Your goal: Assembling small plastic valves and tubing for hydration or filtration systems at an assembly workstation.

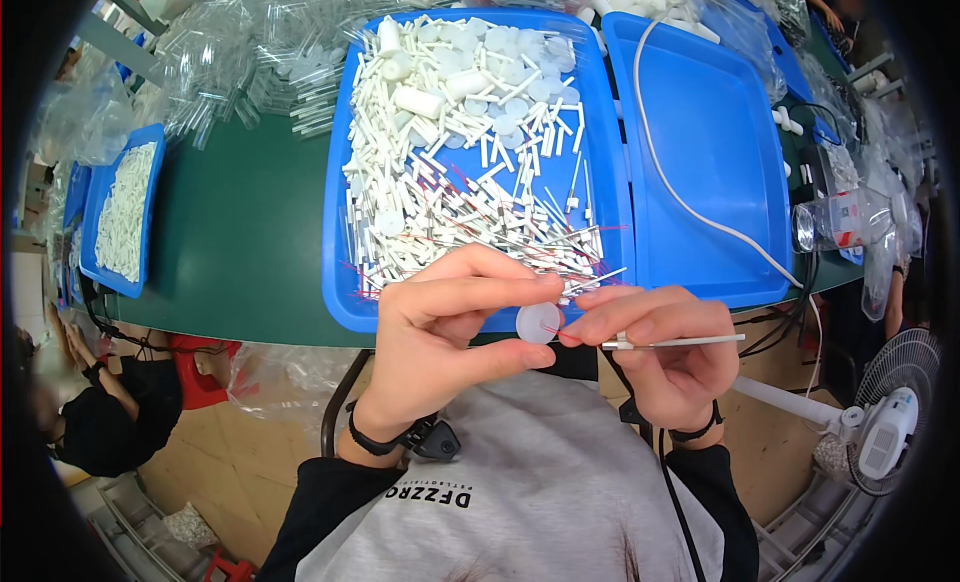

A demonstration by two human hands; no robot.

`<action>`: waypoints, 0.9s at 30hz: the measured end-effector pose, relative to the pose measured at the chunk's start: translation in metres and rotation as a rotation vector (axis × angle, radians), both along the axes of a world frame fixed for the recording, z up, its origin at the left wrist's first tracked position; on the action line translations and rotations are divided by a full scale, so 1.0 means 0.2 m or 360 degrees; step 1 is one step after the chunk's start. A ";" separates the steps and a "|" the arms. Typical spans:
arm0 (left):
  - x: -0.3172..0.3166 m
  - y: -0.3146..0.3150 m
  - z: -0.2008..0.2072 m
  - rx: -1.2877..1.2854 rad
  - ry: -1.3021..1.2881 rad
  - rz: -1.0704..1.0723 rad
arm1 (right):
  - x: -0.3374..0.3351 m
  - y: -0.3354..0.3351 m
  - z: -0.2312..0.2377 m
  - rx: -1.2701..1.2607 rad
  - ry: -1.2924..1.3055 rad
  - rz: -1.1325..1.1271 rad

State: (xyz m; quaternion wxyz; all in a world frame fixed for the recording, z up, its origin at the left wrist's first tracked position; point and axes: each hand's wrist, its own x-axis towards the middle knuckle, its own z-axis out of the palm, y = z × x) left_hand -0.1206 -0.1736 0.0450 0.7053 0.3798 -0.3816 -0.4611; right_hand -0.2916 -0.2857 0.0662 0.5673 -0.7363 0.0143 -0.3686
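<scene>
My left hand (440, 317) pinches a small, round, frosted white disc (534, 325) by its edge between thumb and forefinger. From the right, my right hand (675, 352) grips a thin white stick (695, 341) with a metallic section near the fingers. A fine red strand (562, 333) runs from my right fingertips to the face of the disc. Whether it passes through the disc, I cannot tell. Both hands are above the near edge of a blue tray (339, 197) heaped with white tubes, frosted discs and thin red-tipped pieces.
A second blue tray (700, 162), with a white cable (668, 172) across it, adjoins on the right. Clear plastic packaging (270, 42) covers the back of the green table (240, 222). A smaller tray of white pieces (125, 212) stands left. A fan (890, 427) is at lower right.
</scene>
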 end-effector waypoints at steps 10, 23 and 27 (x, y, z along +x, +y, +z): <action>-0.02 0.02 0.04 0.0128 -0.0318 0.0004 | 0.01 -0.01 0.05 -0.0455 0.0321 -0.0232; 0.02 0.04 0.01 0.0057 -0.0453 0.0142 | 0.04 -0.03 0.03 -0.0455 0.0338 -0.0146; 0.04 0.03 0.02 0.0028 -0.0596 0.0122 | 0.03 -0.01 0.03 0.0065 0.0469 0.0019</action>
